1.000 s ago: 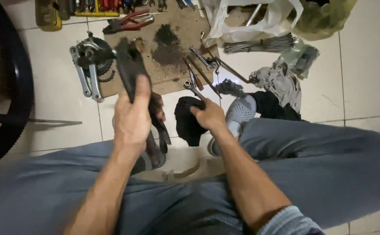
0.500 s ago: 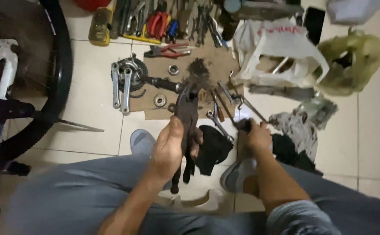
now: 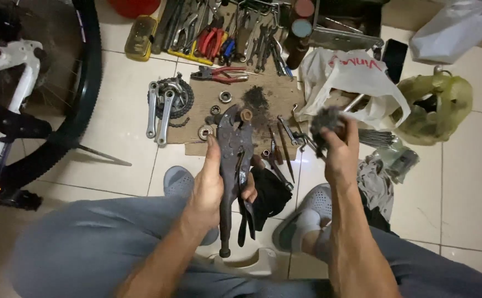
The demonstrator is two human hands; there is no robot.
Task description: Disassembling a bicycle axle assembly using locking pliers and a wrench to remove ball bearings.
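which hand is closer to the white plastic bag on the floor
Right. The right hand, gripping a dark grey wad, is raised just in front of the white plastic bag; the left hand, holding locking pliers, sits farther left.

Dim, warm indoor lighting from overhead; soft shadows on the tiled floor (image 3: 462, 182); motion blur on the right hand (image 3: 337, 146); wide-angle distortion at the edges

Bare forearms, no sleeves; grey trousers (image 3: 103, 243); grey perforated clogs (image 3: 179, 181); hands ungloved.
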